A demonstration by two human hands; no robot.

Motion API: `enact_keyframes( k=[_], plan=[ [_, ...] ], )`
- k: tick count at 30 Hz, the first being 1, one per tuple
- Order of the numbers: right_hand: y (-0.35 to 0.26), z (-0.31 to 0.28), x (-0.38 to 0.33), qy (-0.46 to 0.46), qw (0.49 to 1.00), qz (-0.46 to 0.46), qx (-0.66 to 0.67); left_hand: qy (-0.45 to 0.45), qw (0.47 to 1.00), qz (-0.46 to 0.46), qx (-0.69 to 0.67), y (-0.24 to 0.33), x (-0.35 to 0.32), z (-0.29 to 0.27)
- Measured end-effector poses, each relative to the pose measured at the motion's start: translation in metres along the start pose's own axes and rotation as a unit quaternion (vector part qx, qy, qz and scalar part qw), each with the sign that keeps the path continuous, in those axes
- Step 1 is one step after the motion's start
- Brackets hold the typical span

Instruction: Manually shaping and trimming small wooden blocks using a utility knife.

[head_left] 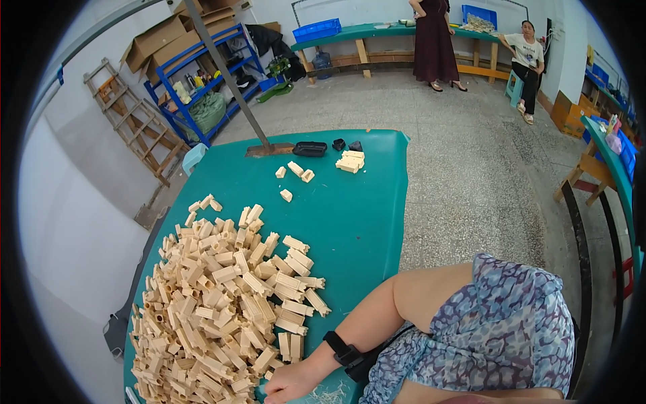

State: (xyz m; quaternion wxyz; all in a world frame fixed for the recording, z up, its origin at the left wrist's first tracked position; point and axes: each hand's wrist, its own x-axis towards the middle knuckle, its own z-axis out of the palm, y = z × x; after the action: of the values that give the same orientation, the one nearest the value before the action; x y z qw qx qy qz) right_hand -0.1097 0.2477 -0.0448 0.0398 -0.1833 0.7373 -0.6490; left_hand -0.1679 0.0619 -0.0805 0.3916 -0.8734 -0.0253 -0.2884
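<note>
Many pale wooden blocks [229, 303] heaped on green tabletop [363, 215]. One hand [291, 384] at heap's near edge, grip state unclear; other hand unseen. Blocks prob. light, rigid, non-fragile; pinch long sides.

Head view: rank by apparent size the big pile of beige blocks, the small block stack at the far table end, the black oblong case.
1. big pile of beige blocks
2. black oblong case and small block stack look alike; unranked.

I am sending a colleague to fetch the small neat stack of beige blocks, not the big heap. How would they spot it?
On the green table, look past the big loose heap of beige blocks to the far end. The small stack sits right of the black oblong case. Unlike the three or four scattered blocks nearby, its pieces are squared together.
</note>
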Motion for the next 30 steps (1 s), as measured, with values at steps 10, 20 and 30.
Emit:
enact_keyframes(
  k=[10,20,30],
  plan=[
    [-0.001,0.0,0.001,0.003,1.0,0.022,-0.002,-0.001,0.999,-0.022,0.039,-0.005,0.012,0.003],
    [-0.005,0.001,-0.005,0.071,0.997,-0.013,0.001,0.189,0.283,-0.879,0.334,0.049,0.118,0.05],
    [-0.078,-0.078,-0.032,0.242,0.932,-0.043,0.266,0.28,0.257,-0.875,0.3,0.045,0.109,0.049]
  ],
)
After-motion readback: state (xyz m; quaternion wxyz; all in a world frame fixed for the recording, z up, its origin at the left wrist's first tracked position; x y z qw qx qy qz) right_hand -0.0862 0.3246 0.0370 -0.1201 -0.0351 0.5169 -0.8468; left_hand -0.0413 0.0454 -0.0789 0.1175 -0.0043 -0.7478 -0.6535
